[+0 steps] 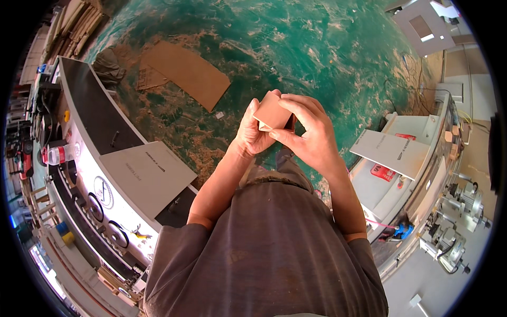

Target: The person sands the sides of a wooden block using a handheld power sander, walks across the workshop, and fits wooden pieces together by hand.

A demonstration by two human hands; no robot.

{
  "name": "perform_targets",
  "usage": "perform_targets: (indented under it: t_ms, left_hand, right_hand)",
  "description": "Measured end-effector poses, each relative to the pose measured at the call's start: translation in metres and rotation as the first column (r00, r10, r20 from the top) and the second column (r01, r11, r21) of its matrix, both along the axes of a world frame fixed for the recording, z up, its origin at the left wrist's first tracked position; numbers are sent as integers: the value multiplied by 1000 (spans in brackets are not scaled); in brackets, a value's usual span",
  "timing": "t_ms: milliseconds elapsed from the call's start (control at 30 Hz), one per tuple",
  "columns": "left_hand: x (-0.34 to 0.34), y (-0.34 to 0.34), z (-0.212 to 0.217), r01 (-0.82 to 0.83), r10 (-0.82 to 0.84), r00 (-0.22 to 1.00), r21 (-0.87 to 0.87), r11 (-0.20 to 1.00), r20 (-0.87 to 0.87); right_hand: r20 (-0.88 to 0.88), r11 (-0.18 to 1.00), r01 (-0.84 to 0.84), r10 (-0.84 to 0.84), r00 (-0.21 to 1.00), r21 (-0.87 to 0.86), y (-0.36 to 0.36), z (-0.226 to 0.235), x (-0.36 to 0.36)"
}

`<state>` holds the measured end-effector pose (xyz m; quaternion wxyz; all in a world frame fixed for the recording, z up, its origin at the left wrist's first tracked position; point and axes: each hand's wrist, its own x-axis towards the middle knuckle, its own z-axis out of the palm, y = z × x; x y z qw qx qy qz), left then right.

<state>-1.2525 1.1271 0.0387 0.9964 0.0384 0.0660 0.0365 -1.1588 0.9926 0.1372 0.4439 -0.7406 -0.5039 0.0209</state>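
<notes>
In front of my torso, over the green floor, both hands hold a small tan box-like piece (271, 112) with a flat, squarish upper face. A gap with a pale inner edge shows along its near side. My left hand (250, 133) is closed around its left side and underside, the thumb upright along the edge. From the right, my right hand (317, 129) grips it, fingers bent over the far right edge and thumb at the near corner. The underside and most of the inside are hidden by my hands.
A brown board (185, 74) lies on the dusty green floor (296, 47). On the left bench rest a grey panel (150, 177), a bottle (57, 155) and pliers (140, 233). The right bench carries a white panel (391, 152); motors (467, 203) stand beyond it. Cables (409, 74) trail nearby.
</notes>
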Motion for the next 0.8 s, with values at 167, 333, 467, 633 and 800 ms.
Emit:
perform_targets:
  t_ms: [167, 333, 467, 633, 800]
  left_hand:
    - [-1, 5, -22, 41, -40, 999, 87, 995, -19]
    - [0, 7, -24, 27, -22, 999, 115, 993, -46]
    - [-2, 10, -28, 41, -40, 999, 139, 989, -12]
    - [-4, 11, -24, 21, -30, 997, 120, 993, 74]
    - [-3, 9, -13, 6, 2, 999, 199, 980, -40]
  right_hand:
    - [35, 999, -2, 3, 999, -44, -2, -1, -1]
    - [87, 998, 24, -19, 996, -62, -2, -7, -5]
    - [101, 998, 22, -16, 995, -54, -1, -7, -6]
    - [116, 998, -3, 11, 993, -69, 1, -5, -5]
    - [165, 998, -9, 19, 986, -59, 1, -10, -6]
